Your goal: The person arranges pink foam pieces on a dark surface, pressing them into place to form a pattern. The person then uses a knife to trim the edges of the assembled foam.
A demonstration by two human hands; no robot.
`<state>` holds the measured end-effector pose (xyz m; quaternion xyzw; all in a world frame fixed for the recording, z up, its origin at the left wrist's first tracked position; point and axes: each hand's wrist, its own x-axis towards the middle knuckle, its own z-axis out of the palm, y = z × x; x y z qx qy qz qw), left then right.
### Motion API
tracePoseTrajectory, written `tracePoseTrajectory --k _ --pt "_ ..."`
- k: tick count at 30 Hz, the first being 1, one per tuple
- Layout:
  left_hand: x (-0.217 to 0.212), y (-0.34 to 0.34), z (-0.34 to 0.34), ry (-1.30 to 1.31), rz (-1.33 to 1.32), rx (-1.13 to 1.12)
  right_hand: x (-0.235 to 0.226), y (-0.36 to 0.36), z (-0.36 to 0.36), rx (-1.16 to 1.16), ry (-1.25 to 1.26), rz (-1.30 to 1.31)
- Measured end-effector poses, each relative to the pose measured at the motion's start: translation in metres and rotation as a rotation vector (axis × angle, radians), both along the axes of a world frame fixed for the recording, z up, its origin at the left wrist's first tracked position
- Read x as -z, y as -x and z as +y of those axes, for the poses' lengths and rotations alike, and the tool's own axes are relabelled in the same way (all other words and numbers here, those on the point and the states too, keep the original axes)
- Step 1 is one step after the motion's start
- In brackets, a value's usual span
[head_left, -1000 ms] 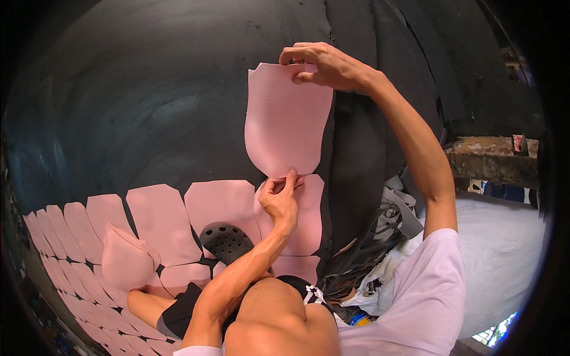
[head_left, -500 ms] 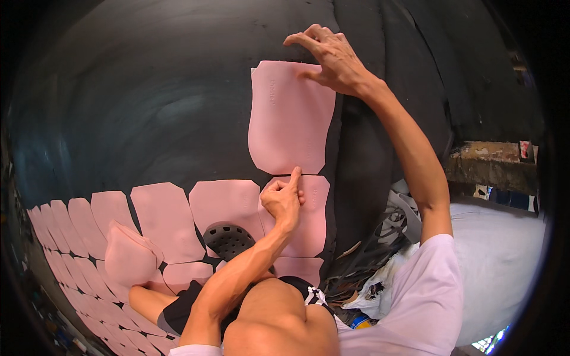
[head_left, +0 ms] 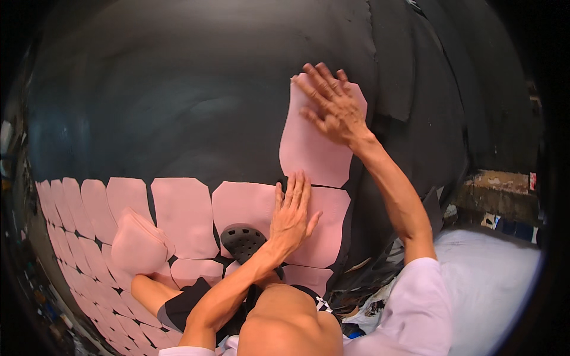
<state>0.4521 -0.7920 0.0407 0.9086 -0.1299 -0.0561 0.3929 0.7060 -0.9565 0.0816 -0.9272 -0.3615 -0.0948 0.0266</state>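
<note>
A pink contoured sheet piece with cut corners lies on a large black sheet, beyond a row of similar pink pieces. My right hand is spread over its far part, fingers apart and slightly blurred, palm down. Lower down, my left hand rests flat with fingers stretched out. Its fingertips reach the near edge of that piece, and its palm covers part of the pink piece just nearer me. Neither hand grips anything.
Rows of pink pieces cover the near and left side of the black sheet. A small pink stack sits near my knee. A black perforated clog is on my foot. At right are a large white sack and dark scraps.
My right hand has come down from above the far edge onto the pink piece. My left hand has gone from a pointing finger to a flat, open palm. The whole view has shifted slightly.
</note>
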Motion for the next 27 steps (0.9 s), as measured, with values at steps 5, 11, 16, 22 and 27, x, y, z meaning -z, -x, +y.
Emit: tracePoseTrajectory --k 5,11,16,22,27 --pt "-0.026 0.037 0.134 -0.048 -0.203 -0.612 0.017 0.011 0.032 0.232 -0.268 -0.071" --pt "0.061 0.2 0.406 -0.372 0.078 -1.822 0.072 0.155 0.052 0.208 -0.052 0.084" --pt "0.063 0.24 0.418 -0.098 0.362 -2.041 0.068 0.19 0.057 0.214 0.023 0.053" --pt "0.053 0.245 0.392 -0.203 0.181 -1.994 0.067 0.179 0.053 0.177 0.026 -0.019" --pt "0.038 0.224 0.37 -0.317 -0.01 -2.106 0.046 0.181 0.065 0.2 -0.13 0.09"
